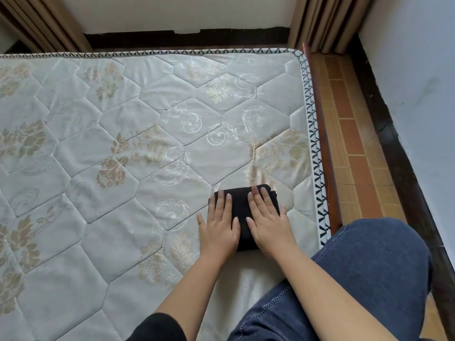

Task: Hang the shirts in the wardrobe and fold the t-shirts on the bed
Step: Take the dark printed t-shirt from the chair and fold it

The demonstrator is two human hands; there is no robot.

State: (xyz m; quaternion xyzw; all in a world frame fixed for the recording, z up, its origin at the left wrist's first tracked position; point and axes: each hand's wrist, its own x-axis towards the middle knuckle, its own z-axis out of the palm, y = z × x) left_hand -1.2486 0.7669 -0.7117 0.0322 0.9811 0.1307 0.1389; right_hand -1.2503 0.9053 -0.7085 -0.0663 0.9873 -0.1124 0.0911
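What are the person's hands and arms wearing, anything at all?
Nothing on the left hand or right hand: no gloves, rings or watch show. Both forearms are bare. Black fabric, perhaps a sleeve, shows by the left elbow.

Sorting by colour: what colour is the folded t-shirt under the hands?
Plain black: the folded t-shirt, head view.

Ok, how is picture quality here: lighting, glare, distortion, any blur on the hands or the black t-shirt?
Head view: soft, even light, no harsh shadows, mild sheen on the mattress; head view also shows wide-angle bowing along its edges; left hand and right hand sharp, flat on the folded black t-shirt, whose folds vanish in the dark.
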